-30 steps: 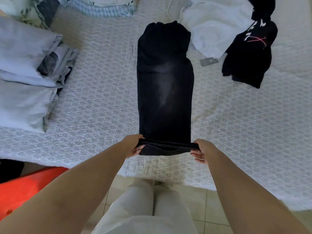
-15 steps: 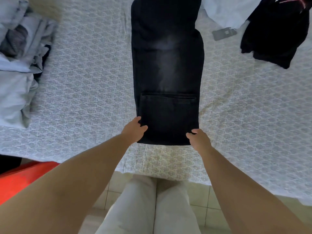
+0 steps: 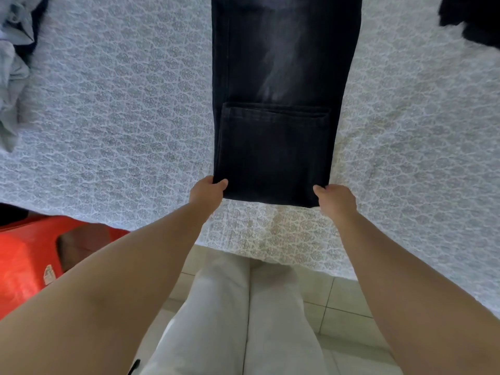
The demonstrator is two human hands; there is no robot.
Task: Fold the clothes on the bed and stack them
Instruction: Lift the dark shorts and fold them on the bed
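Black jeans lie lengthwise on the white lace-patterned bed cover, running away from me out of the top of the view. Their near end is folded up over the legs; the hem of that flap crosses at about a third of the way down. My left hand grips the near left corner of the fold, thumb on top. At the near right corner my right hand holds the fold the same way.
Grey-blue clothes are piled at the left edge of the bed. A black garment lies at the top right. An orange-red plastic object stands on the floor at the left, below the bed's edge. Pale floor tiles show near my legs.
A second ago both hands held the jeans' hem at the near edge. They carried it forward onto the legs, then came back to the new fold's corners. The camera has moved closer.
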